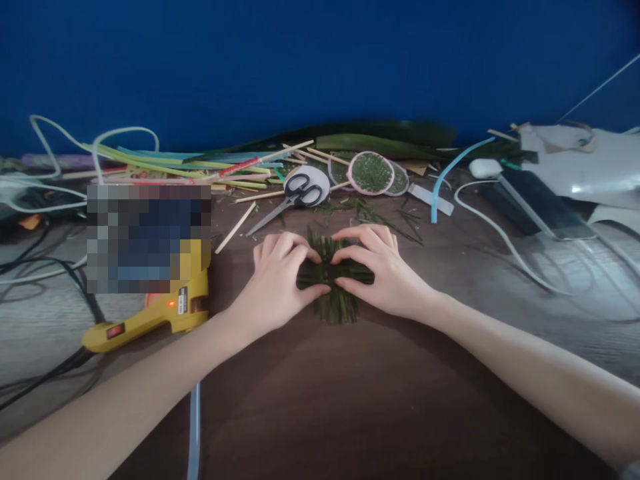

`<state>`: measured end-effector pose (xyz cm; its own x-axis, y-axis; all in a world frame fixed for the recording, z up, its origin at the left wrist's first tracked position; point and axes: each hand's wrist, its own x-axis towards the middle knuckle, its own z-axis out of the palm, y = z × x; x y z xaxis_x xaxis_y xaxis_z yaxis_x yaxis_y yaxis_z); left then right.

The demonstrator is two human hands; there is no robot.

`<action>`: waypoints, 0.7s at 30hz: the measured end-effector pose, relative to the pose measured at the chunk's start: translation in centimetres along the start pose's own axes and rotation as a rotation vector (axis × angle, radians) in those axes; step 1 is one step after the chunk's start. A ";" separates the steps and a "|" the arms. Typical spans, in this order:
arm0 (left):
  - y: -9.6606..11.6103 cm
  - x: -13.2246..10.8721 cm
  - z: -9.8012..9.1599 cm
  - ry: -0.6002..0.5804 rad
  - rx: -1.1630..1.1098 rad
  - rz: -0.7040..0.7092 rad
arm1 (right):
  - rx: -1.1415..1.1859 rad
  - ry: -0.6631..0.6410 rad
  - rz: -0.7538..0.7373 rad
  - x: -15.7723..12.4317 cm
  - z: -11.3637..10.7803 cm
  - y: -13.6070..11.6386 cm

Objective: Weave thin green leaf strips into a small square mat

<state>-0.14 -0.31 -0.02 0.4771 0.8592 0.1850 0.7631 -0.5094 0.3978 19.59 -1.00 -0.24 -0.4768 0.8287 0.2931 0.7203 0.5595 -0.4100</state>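
Observation:
Between my two hands, on the dark brown board, lies a mat of crossed green leaf strips (339,310), apparently woven, with loose ends sticking out at the top and bottom. My left hand (280,280) pinches its left part, thumb and fingers closed in on the strips. From the other side my right hand (383,270) grips the right part, its thumb and forefinger close to the left fingertips. The fingers hide much of the mat's middle. Just beyond the hands rest black-handled scissors (304,190), blades pointing toward the lower left.
A yellow glue gun (135,327), its light lit, stands at left beside a blurred-out patch. Behind are round pink-rimmed fans (371,172), thin sticks (235,228), leaf scraps (367,212) and long green leaves (385,141). A phone (547,203) and white cable (505,243) lie right.

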 end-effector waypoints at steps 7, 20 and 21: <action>0.0 0.0 0.1 -0.017 0.004 -0.002 | -0.013 -0.012 0.018 0.1 0.0 -0.1; 0.0 0.0 0.0 -0.004 0.006 -0.018 | 0.002 -0.007 0.052 0.1 0.1 0.1; 0.0 0.0 0.0 -0.010 0.004 -0.014 | 0.002 -0.006 0.051 0.1 0.1 0.1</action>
<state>-0.17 -0.33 -0.03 0.4706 0.8657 0.1707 0.7713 -0.4976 0.3970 19.54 -0.89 -0.33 -0.4425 0.8560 0.2672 0.7427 0.5168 -0.4257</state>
